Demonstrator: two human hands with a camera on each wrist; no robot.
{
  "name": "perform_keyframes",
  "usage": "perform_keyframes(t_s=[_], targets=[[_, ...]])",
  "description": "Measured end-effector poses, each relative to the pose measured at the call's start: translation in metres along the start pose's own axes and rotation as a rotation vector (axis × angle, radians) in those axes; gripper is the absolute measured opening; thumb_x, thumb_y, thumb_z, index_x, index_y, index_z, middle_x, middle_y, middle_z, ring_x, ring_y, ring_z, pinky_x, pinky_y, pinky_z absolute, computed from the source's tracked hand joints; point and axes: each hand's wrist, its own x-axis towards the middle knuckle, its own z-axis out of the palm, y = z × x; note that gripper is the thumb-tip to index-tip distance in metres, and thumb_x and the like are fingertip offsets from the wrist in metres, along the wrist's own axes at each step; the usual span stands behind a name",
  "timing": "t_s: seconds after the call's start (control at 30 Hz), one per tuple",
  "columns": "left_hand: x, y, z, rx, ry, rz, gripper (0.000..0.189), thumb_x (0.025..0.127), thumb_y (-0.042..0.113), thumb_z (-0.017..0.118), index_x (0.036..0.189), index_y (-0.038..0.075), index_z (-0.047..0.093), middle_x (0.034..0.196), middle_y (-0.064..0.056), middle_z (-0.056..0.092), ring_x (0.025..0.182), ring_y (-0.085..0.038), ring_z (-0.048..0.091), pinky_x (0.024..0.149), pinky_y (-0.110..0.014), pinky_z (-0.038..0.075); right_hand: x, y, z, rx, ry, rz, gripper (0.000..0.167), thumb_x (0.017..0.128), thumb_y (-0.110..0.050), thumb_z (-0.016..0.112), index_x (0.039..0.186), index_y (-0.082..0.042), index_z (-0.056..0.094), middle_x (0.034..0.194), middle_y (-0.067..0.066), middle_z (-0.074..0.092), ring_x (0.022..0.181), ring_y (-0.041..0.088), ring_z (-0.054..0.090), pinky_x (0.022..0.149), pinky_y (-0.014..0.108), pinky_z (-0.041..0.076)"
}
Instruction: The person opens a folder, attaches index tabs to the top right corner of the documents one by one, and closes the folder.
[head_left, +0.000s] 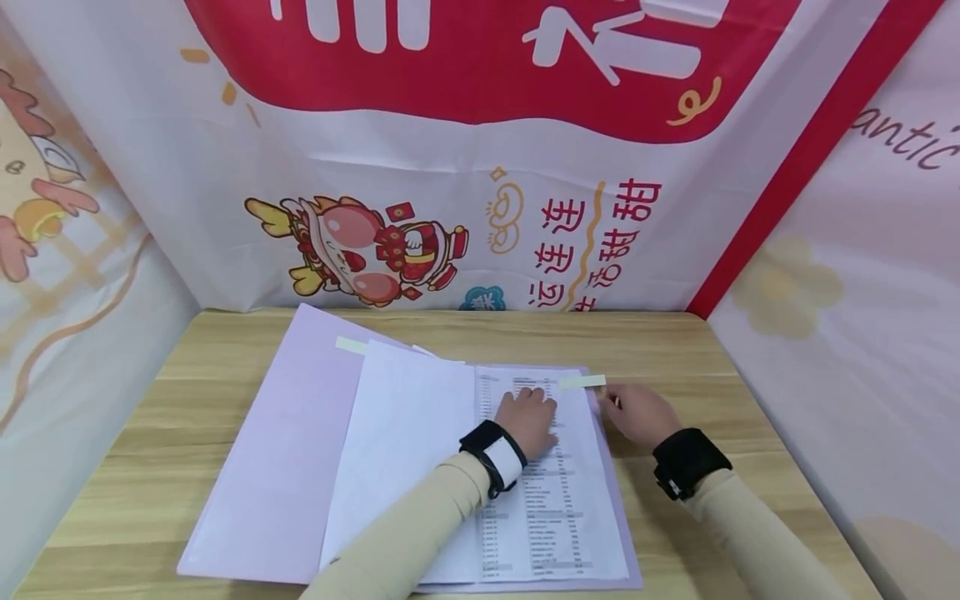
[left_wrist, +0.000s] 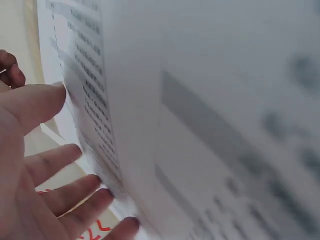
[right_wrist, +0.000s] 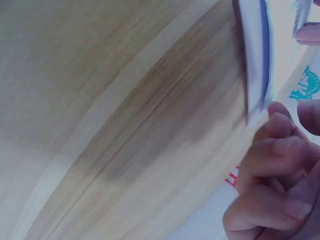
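A lavender folder (head_left: 270, 467) lies spread on the wooden table, with a blank white page (head_left: 408, 450) on its left side and a printed sheet (head_left: 551, 517) of text rows on its right. My left hand (head_left: 527, 421) rests on the printed sheet, fingers spread and fingertips touching the paper (left_wrist: 135, 100). At the folder's upper right edge is my right hand (head_left: 641, 412), its fingers curled, beside a pale strip (head_left: 581, 382) that juts past the edge. A gap shows between thumb and index finger in the right wrist view; whether they touch the folder corner (right_wrist: 256, 112) is unclear.
Another pale strip (head_left: 351, 344) is on the left cover, partly behind the white page. Wooden tabletop (head_left: 720, 367) surrounds the folder. Printed cloth walls (head_left: 420, 142) stand at the back and on both sides.
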Motion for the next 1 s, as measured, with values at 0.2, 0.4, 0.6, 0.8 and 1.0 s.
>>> perform_keyframes(t_s=[0.2,0.4,0.6,0.8,1.0], targets=[[-0.013,-0.001,-0.004,-0.031,-0.052,-0.044,0.052,0.087,0.050,0.076,0.124,0.013,0.071,0.122,-0.011,0.067,0.114,-0.028,0.060,0.087,-0.047,0.051,-0.014,-0.006,-0.007,0.004,0.001,-0.044,0.029,0.104,-0.018,0.056,0.075,-0.013,0.054,0.063,0.000,0.044,0.056,0.015,0.046,0.053,0.030,0.036],[-0.037,0.008,-0.024,-0.064,-0.139,-0.031,0.049,0.084,0.050,0.079,0.118,0.014,0.073,0.113,-0.009,0.069,0.105,-0.026,0.063,0.082,-0.043,0.053,-0.028,-0.015,-0.011,-0.037,0.057,-0.104,0.032,0.103,-0.015,0.056,0.072,-0.015,0.049,0.061,-0.003,0.040,0.055,0.013,0.042,0.054,0.029,0.035],[-0.061,0.016,-0.037,-0.045,-0.160,0.034,0.047,0.083,0.048,0.081,0.114,0.014,0.074,0.108,-0.007,0.069,0.100,-0.023,0.063,0.078,-0.038,0.051,-0.044,-0.029,-0.019,-0.052,0.018,-0.135,0.031,0.104,-0.016,0.057,0.073,-0.016,0.049,0.063,-0.005,0.041,0.057,0.011,0.043,0.055,0.029,0.034],[-0.079,0.028,-0.038,-0.060,-0.200,0.059,0.050,0.082,0.050,0.081,0.115,0.012,0.074,0.110,-0.008,0.069,0.099,-0.022,0.063,0.074,-0.040,0.055,-0.055,-0.035,-0.018,-0.030,-0.018,-0.143,0.027,0.104,-0.016,0.057,0.077,-0.016,0.056,0.065,-0.007,0.045,0.058,0.009,0.045,0.054,0.027,0.036],[-0.097,0.041,-0.031,-0.054,-0.206,0.094,0.063,0.081,0.054,0.081,0.128,0.013,0.069,0.130,-0.010,0.065,0.118,-0.024,0.061,0.076,-0.043,0.057,-0.070,-0.035,-0.002,0.066,-0.063,-0.067,0.025,0.105,-0.017,0.056,0.081,-0.014,0.062,0.068,-0.007,0.050,0.060,0.009,0.047,0.054,0.026,0.037]])
